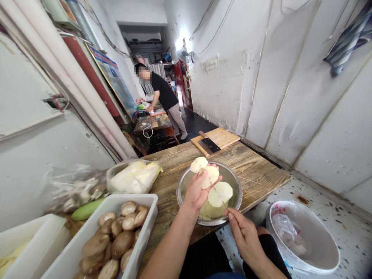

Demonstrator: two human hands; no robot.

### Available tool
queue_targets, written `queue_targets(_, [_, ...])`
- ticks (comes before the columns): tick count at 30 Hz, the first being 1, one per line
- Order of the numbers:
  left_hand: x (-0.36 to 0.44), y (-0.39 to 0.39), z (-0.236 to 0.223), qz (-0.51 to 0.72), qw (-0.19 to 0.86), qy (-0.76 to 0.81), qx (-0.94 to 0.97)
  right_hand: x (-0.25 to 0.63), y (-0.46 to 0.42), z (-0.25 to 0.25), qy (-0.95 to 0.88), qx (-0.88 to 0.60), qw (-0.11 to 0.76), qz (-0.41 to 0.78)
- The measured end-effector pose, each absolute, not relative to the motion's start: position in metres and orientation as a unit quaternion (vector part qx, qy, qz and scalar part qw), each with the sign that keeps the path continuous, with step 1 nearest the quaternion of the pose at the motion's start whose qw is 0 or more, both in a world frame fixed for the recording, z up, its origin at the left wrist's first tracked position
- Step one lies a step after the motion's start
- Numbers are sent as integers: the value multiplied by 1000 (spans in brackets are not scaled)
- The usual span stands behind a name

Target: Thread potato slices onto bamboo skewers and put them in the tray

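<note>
My left hand [197,190] is curled around pale potato slices [211,175], its fingertips showing past their edge. In my right hand [240,226], thumb and fingers pinch the lower end of a thin wooden skewer [213,186]. The skewer runs through a near slice [222,193] and up toward the slices at my left hand, with a smaller slice [198,164] at the far end. Both hands are over or beside a round metal bowl [238,201], where more pale slices lie. My left palm is partly hidden.
Loose skewers [250,180] lie right of the bowl. Behind it, a cleaver [209,145] rests on a cutting board [223,136]. Shiitake mushrooms [122,242] fill a white bin at left, near bagged food [135,176]. A lined bucket [303,236] stands at right. A person [162,93] bends over a far table.
</note>
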State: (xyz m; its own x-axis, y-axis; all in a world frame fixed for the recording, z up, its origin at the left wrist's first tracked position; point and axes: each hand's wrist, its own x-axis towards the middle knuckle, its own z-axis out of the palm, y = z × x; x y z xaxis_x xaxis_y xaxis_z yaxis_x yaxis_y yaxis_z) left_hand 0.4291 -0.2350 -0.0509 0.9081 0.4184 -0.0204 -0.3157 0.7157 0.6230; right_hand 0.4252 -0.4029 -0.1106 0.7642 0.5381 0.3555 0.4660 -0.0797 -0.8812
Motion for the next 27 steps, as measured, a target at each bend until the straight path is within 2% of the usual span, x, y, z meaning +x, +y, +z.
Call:
queue_targets(12, [432, -240, -43, 187, 912, 60, 360, 426, -404, -107, -312, -727, 607, 71])
queue_targets(19, [427, -232, -42, 62, 957, 49, 277, 430, -400, -103, -265, -591, 681, 341])
queue_targets(22, [428, -231, -46, 36, 969, 48, 239, 432, -397, -102, -257, -583, 692, 340])
queue_targets(27, [433, -235, -52, 31, 967, 61, 245, 429, -395, -108, -274, -619, 685, 270])
